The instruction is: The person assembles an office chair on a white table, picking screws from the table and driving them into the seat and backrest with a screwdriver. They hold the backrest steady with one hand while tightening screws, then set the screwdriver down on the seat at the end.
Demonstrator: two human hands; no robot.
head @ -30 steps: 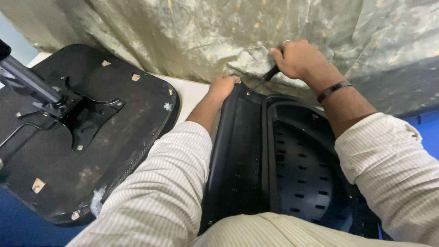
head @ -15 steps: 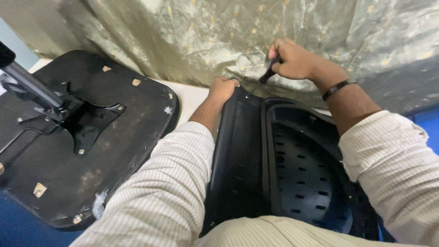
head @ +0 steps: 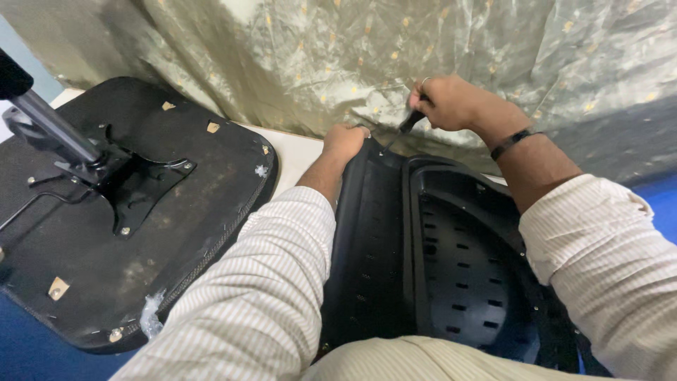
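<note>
Head view: the left hand (head: 344, 141) grips the far top edge of the black slotted plastic chair back (head: 451, 261) lying near the person's lap, while the right hand (head: 444, 102) is clenched on a dark-handled tool (head: 407, 125), perhaps a screwdriver, working that edge. An upturned black seat base (head: 134, 212) sits left.

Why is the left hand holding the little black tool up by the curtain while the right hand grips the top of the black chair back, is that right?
Not quite: the hands are swapped. In the head view the right hand holds the black tool by the pale curtain, while the left hand grips the top edge of the black chair back.
</note>
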